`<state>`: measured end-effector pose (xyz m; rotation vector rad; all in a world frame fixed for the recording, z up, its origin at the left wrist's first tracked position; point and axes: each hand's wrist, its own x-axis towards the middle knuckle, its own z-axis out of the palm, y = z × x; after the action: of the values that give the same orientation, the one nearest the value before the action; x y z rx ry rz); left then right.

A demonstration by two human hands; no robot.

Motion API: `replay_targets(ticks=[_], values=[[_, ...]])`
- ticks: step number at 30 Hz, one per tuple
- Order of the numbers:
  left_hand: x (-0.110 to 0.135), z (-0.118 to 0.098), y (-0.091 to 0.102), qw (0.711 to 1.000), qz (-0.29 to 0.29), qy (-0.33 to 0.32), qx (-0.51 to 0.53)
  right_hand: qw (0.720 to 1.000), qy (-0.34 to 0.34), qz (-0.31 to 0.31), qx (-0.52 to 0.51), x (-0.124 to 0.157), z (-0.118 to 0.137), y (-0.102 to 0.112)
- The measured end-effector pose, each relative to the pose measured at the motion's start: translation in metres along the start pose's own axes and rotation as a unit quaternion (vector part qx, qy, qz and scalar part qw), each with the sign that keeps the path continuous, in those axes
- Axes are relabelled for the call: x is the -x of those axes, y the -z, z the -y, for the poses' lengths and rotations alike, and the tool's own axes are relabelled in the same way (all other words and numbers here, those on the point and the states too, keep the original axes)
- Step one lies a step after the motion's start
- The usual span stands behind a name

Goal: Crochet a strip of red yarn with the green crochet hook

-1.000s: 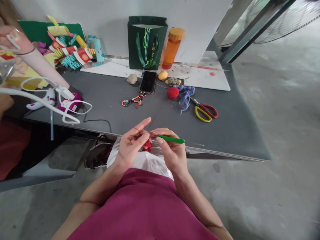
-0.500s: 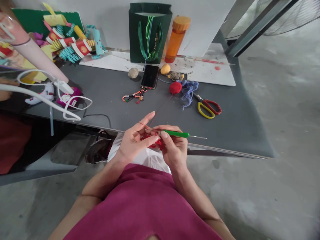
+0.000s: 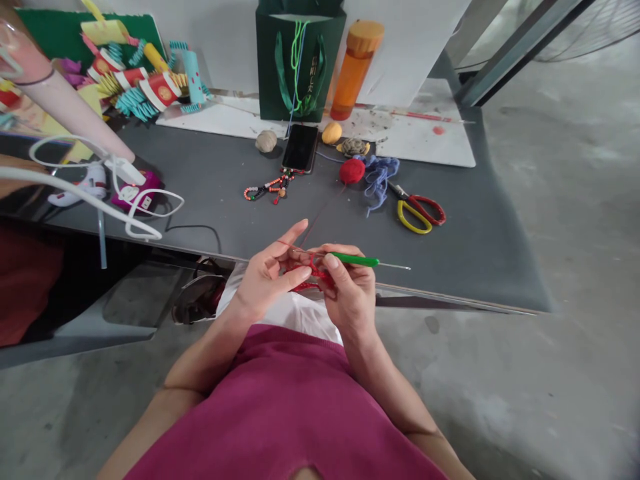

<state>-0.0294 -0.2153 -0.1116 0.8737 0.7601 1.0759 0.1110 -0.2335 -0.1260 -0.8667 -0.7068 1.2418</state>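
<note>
My left hand (image 3: pixel 265 273) pinches a small red crochet piece (image 3: pixel 307 275) just in front of the grey table's near edge, with its forefinger raised and a red strand looped over it. My right hand (image 3: pixel 350 287) grips a green-handled crochet hook (image 3: pixel 357 260), whose metal shaft sticks out to the right. The hook's tip is hidden among the fingers and the red work. A thin red strand runs up across the table to a red yarn ball (image 3: pixel 352 171).
On the grey table (image 3: pixel 475 227) lie yellow-and-red scissors (image 3: pixel 417 212), blue yarn (image 3: pixel 379 175), a black phone (image 3: pixel 301 147), a bead string (image 3: pixel 267 190), a green gift bag (image 3: pixel 299 63) and an orange bottle (image 3: pixel 356 67). Paper crafts (image 3: pixel 140 83) and white cables (image 3: pixel 100 200) crowd the left.
The red crochet piece has shifted from under my left fingers to between both hands, and my right hand has turned the hook into it. The view has tilted slightly.
</note>
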Motion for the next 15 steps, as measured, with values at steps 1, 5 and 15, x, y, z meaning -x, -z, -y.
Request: replay_targets(ticks=[1,5,15], values=[[0.000,0.001,0.001,1.000,0.002,-0.003,-0.004,1.000,-0.001,0.003,-0.004,0.000,-0.001,0.001],[-0.002,0.008,0.004,1.000,0.007,-0.022,-0.017,1.000,0.008,0.012,-0.016,-0.002,-0.002,0.001],[-0.004,0.014,-0.003,0.998,-0.031,-0.047,0.030,0.988,0.123,0.042,0.089,0.005,-0.001,0.005]])
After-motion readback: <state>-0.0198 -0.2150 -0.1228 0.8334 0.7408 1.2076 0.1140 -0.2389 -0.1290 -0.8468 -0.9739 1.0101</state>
